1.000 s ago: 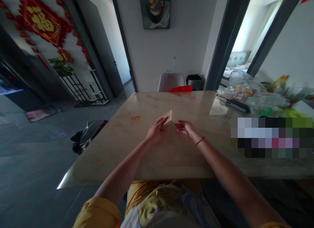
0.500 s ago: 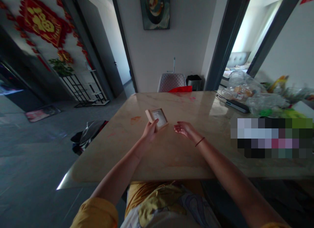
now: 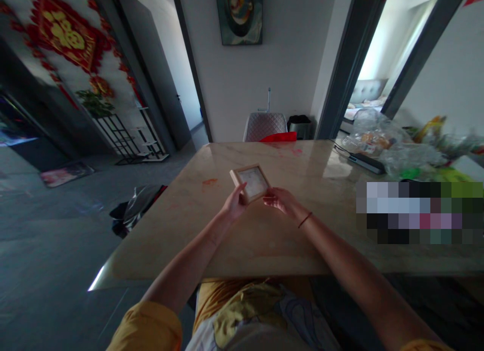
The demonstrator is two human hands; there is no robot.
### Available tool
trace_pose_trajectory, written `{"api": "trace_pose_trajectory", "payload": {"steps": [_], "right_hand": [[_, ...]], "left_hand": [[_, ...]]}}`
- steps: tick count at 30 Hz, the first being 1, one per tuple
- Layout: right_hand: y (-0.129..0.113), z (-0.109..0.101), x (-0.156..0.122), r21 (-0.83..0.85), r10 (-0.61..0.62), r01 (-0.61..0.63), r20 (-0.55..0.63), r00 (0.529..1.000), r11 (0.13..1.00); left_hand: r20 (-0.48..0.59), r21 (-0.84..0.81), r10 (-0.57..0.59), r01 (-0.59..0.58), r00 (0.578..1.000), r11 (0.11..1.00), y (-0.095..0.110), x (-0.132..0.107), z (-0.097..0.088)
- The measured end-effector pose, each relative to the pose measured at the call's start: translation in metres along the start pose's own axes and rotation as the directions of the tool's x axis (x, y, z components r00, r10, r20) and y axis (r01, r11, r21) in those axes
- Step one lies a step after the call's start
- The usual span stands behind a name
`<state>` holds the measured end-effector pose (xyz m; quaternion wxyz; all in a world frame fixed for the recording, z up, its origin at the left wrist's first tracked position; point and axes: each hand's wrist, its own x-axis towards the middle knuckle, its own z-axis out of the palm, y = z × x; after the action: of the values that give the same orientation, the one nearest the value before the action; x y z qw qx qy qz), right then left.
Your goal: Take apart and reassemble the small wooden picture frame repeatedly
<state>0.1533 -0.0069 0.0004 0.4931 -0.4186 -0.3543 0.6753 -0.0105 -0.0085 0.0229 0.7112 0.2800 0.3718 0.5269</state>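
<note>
A small square wooden frame point(image 3: 251, 181) with a pale insert is held tilted above the beige marble table point(image 3: 212, 230). My left hand point(image 3: 235, 206) grips its lower left corner, thumb on top. My right hand point(image 3: 279, 199) pinches its lower right edge with curled fingers. A thin red band sits on my right wrist. Both forearms reach out over the table's near edge.
Clear plastic bags with food point(image 3: 381, 139) and a dark flat device point(image 3: 365, 162) lie at the table's far right. A quilted chair point(image 3: 264, 125) with a red item stands at the far end. A dark bundle point(image 3: 132, 210) lies on the floor to the left.
The frame turned from edge-on to face-up in my left hand. My right hand let go, opened, then came back and took hold of the frame's right edge.
</note>
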Motion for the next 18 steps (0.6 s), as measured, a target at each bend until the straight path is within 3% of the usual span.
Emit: {"api": "trace_pose_trajectory", "payload": {"steps": [6,12,18], "right_hand": [[-0.007,-0.007,0.003,0.025,-0.096,0.099,-0.09,0.991,0.995],[-0.015,-0.018,0.006,0.011,-0.276,0.284,-0.202,0.94,0.959],[-0.015,-0.025,0.01,0.021,-0.302,0.323,-0.3,0.905,0.946]], "left_hand": [[0.154,0.053,0.051,-0.06,0.987,0.997,0.004,0.004,-0.008],[0.17,0.137,0.013,-0.037,0.985,0.99,0.001,0.008,-0.015],[0.201,0.252,-0.062,0.01,0.978,0.968,-0.007,0.007,-0.02]]}}
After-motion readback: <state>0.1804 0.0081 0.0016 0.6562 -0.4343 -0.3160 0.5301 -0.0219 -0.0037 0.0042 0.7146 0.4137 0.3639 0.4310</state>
